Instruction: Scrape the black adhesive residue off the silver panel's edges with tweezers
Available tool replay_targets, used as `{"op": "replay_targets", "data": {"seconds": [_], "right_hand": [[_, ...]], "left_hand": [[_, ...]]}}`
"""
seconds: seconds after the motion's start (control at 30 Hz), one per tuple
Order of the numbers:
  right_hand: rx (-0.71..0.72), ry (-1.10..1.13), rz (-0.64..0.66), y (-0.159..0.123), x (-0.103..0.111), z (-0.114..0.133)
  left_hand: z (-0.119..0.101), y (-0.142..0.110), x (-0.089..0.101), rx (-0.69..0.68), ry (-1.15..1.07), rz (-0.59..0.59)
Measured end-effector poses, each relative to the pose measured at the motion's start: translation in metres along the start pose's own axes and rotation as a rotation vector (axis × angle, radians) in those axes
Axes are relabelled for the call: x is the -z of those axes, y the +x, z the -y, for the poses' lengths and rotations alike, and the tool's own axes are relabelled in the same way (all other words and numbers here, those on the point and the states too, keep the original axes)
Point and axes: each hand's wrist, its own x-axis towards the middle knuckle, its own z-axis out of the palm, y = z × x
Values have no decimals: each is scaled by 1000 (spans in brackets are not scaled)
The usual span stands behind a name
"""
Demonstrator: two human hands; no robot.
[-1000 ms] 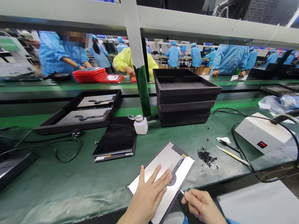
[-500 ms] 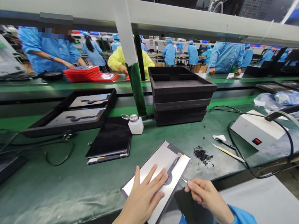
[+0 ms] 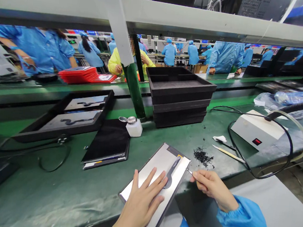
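The flat, rectangular panel (image 3: 162, 159), smooth silver with a thin dark rim, lies aslant on the glossy green worktop (image 3: 77, 198), its lower end jutting past the near edge; a dark strip (image 3: 174, 168) with a rounded end runs along its face; the left hand (image 3: 143, 201) rests palm down on it, fingers spread wide; the right hand (image 3: 210, 185) pinches a thin, shiny tool (image 3: 189, 171), its tip at the panel's right edge, though I cannot tell whether they touch; near that side sits a loose heap of crumbly black scraps (image 3: 203, 157); to the left, a broad gap of green surface parts the panel from glossy black screens (image 3: 109, 138); behind stand a squarish white bottle (image 3: 134, 128) and slope-walled black trays (image 3: 181, 97).
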Motion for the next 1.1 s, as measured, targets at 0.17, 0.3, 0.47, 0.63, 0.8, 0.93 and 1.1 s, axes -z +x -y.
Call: {"op": "replay_targets", "data": {"seconds": [0.17,0.3,0.47,0.63,0.8,0.93,1.1], "right_hand": [[2,0,-8,5,7,5],[-7,-2,-18,10,13,10],[-16,6,-26,12,17,15],[-28,17,-34,15,20,17],[-34,27,-42,19,24,18],[-33,33,-47,24,29,19],[-36,34,-68,31,36,20]], "left_hand": [[1,0,0,-4,-2,-6],[2,0,0,-15,-1,-17],[2,0,1,-13,6,-25],[2,0,2,-16,14,-9],[2,0,2,-8,9,-7],[2,0,2,-11,19,-9],[2,0,0,-25,57,-5]]}}
